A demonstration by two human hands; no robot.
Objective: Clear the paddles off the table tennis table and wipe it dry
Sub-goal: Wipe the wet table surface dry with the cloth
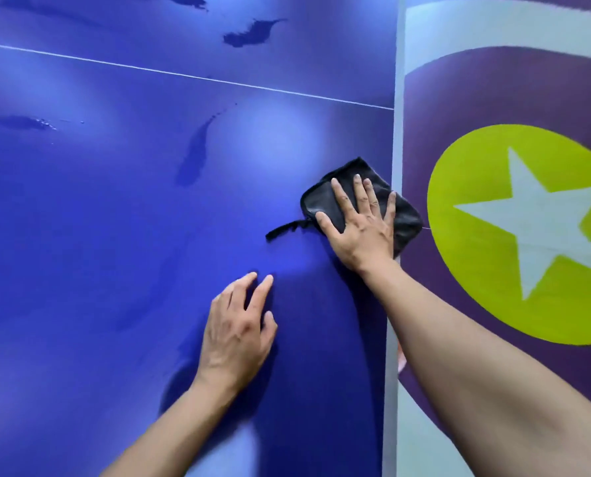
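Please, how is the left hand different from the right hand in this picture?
The right hand lies flat on the black cloth, fingers straight and spread; the left hand holds nothing, fingers slightly bent. The right hand is near the right edge of the table, farther out; the left hand is nearer the person, over bare blue surface. Both are bare and palm down.

A single head-worn camera looks steeply down from close above the blue table (pixel 98 218), over its right edge. It fills the left and far field; painted floor (pixel 493 84) runs along the right.
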